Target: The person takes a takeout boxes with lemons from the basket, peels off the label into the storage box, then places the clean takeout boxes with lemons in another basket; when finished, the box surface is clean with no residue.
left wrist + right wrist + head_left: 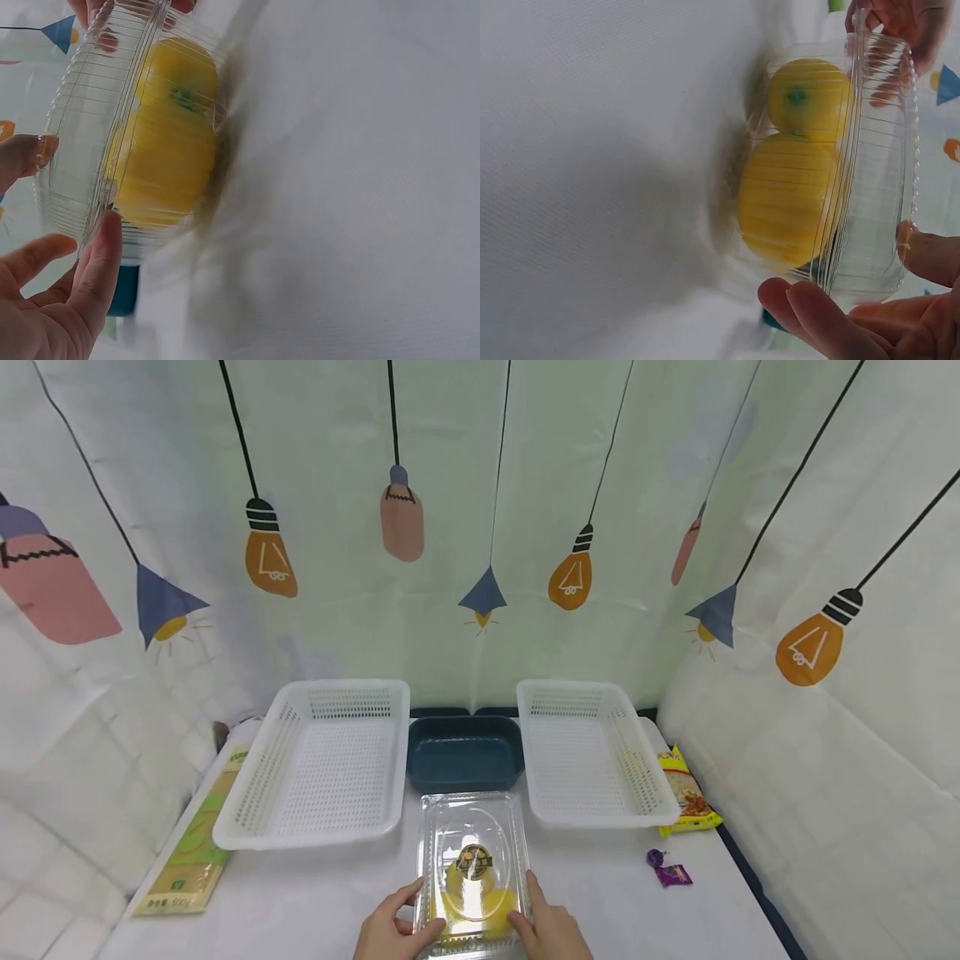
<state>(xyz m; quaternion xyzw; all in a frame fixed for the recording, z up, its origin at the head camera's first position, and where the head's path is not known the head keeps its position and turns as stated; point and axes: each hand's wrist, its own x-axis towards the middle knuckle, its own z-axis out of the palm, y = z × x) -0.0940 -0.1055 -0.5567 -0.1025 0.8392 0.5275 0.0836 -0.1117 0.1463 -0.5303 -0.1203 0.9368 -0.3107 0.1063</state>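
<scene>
here, the box (424, 852), yellow fruit (787, 199) inside, is at 6 o'clock, the dark tray (465, 760) just beyond at its 12. the left hand (397, 928) is clamped on the box's 8 o'clock edge, the right hand (555, 931) on its 4 o'clock edge. light, matched pressure should spare the flimsy-looking lid (504, 837); holding everything level should stop fruit rolling.

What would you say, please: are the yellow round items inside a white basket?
No, the yellow round items sit inside the clear container.
</scene>
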